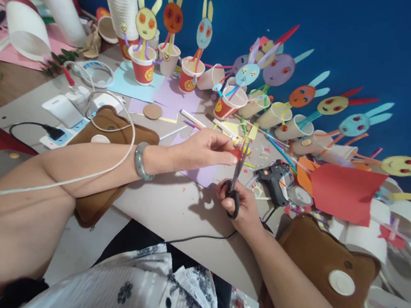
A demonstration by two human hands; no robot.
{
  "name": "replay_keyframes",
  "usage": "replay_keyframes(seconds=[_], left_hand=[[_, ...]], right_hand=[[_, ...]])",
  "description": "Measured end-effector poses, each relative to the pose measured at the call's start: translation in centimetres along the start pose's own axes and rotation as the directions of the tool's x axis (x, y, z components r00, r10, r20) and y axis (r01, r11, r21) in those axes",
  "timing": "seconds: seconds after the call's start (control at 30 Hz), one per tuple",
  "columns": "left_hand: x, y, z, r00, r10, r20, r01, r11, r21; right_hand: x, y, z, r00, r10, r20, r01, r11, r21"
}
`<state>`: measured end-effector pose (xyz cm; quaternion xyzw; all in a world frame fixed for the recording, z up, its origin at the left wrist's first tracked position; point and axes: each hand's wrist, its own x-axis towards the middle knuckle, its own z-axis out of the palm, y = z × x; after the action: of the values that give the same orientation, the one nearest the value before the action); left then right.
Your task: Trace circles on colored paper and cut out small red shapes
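Observation:
My left hand [206,151] pinches a small piece of red paper [236,153] over the middle of the table. Black-handled scissors [240,170] are in my right hand [242,206], their blades pointing up beside the red piece. Whether the blades touch the paper I cannot tell. Just right of the scissors lies a black glue gun [275,180]. Behind my hands are paper scraps [258,150] and a yellow-labelled stick [230,132]. A purple sheet [201,172] lies partly under my left hand.
Paper cups with rabbit-faced figures [141,66] line the blue wall. A power strip [61,136] with a white cable [116,163] is at left, the cable crossing my left arm. Brown cushions [322,268] flank me. Red paper [346,191] lies at right near a tape roll [300,195].

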<state>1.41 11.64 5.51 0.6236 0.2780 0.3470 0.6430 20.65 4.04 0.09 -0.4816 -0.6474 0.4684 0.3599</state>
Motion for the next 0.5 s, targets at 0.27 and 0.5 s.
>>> replay_keyframes(seconds=[0.27,0.5], left_hand=[[-0.05,0.18,-0.01,1.0,-0.007,0.012,0.007,1.0,-0.003],[-0.02,0.15,0.05,1.0,-0.013,-0.002,0.013,1.0,-0.006]], right_hand=[[0.04,-0.12,0.01,1.0,0.002,0.003,-0.002,1.0,-0.013],[0.01,-0.18,0.04,1.0,-0.005,0.001,0.005,1.0,-0.002]])
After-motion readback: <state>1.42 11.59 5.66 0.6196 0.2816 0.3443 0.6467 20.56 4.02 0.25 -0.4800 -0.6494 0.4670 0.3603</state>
